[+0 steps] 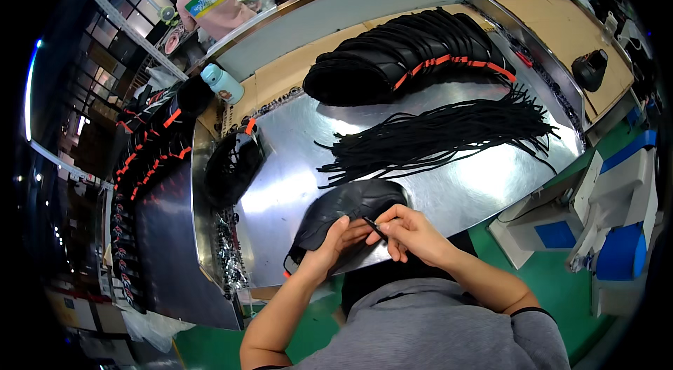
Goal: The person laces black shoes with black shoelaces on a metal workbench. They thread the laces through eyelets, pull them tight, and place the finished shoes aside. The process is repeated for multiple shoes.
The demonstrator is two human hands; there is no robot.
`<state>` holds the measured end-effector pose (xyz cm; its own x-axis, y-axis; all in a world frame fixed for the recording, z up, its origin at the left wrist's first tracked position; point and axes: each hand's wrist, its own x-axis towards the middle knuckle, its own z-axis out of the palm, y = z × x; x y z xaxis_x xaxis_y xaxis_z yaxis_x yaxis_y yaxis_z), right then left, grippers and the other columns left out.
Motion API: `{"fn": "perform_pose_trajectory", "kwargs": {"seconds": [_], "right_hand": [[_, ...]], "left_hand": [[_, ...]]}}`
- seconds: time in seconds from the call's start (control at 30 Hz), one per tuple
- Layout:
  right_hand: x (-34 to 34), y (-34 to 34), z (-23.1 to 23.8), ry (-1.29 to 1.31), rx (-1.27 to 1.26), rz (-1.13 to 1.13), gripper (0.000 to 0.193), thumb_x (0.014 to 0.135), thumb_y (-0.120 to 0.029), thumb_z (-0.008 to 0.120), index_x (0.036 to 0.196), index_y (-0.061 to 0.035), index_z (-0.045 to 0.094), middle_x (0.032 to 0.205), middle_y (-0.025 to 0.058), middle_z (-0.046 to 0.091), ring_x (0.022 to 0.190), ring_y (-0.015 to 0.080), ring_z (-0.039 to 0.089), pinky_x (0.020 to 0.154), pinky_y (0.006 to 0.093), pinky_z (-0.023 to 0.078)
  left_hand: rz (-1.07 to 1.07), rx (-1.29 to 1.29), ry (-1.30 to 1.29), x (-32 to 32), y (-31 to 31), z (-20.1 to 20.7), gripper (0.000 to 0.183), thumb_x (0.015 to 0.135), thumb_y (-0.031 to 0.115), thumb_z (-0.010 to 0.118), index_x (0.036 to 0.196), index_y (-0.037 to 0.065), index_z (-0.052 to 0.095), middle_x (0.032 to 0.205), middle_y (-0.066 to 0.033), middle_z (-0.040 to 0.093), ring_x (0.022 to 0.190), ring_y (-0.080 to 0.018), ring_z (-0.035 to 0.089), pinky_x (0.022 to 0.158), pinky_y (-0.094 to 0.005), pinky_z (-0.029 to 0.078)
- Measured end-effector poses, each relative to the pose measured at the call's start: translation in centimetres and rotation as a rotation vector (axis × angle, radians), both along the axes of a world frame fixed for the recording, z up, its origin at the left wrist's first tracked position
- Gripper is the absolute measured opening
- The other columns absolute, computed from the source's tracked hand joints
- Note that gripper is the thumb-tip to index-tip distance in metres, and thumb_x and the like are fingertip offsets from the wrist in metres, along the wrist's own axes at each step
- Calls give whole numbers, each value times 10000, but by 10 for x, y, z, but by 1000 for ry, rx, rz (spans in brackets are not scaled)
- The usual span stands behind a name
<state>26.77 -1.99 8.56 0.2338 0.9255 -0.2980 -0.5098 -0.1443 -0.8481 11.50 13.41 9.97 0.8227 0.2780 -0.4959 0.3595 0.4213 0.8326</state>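
Note:
A black shoe upper [350, 212] lies at the table's near edge, its toe end toward the far right and an orange bit at its near left end. My left hand [336, 244] grips its near side, fingers partly tucked behind it. Pinched in my right hand [405, 231] is a thin, dark, stick-like piece [375, 228] that meets the upper; whether it is a lace or a tool, I cannot tell. Just beyond lies a loose bundle of black shoelaces [442, 135]. Behind that, a row of nested black shoe uppers [413, 55] with orange strips leans together.
Another upper [235, 163] rests at the left of the metal table [280, 195]. A light-blue bottle [222, 84] stands behind it. More uppers [158, 146] line a rack at left. On the right are a lone shoe [589, 70] and a white-and-blue machine [596, 223]. People sit beyond the partition.

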Motion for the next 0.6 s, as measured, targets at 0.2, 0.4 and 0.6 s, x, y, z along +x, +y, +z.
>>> {"fn": "perform_pose_trajectory", "kwargs": {"seconds": [0.2, 0.4, 0.6], "right_hand": [[5, -1, 15, 46, 51, 4, 164, 1020, -139, 491, 1108, -2, 518, 967, 178, 697, 474, 66, 514, 405, 185, 397], [3, -5, 24, 3, 47, 20, 167, 1019, -142, 490, 1100, 3, 508, 950, 156, 704, 473, 49, 494, 387, 172, 370], [6, -8, 29, 25, 68, 47, 175, 1018, -141, 492, 1104, 11, 498, 949, 158, 704, 453, 50, 478, 378, 177, 363]], "left_hand": [[146, 148, -209, 0, -21, 3, 432, 1049, 282, 426, 1347, -24, 491, 1302, -197, 585, 1176, -269, 595, 1060, -392, 428], [158, 426, -363, 0, -30, 7, 370, 1033, 178, 459, 1333, -35, 497, 1253, -171, 605, 1156, -278, 601, 1015, -390, 473], [154, 573, -337, -4, -32, 13, 278, 1004, 60, 478, 1250, -37, 566, 1178, -122, 647, 1073, -190, 629, 953, -325, 493]]}}
